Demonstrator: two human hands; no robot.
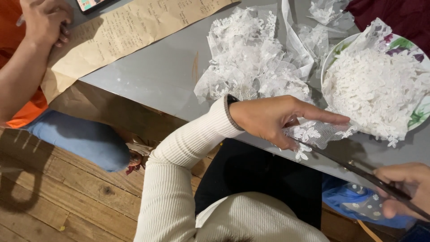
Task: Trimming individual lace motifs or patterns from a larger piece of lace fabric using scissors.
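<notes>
My left hand [277, 118], in a cream ribbed sleeve, pinches a small piece of white floral lace netting [318, 133] at the near edge of a grey table [152, 74]. My right hand [403, 186] grips dark scissors [358, 172], whose blades reach up toward the lace piece. Beside them a flower-patterned plate [414, 117] holds a heap of white lace flower cut-outs [376, 89]. A pile of crumpled lace netting [251, 58] lies on the table beyond my left hand.
Another person in an orange top and blue trousers sits at the left, a hand [45, 20] resting on brown paper with handwriting [130, 27]. A phone [89, 4] lies at the top. Wooden floor [67, 197] below. A blue bag [358, 201] sits under my right hand.
</notes>
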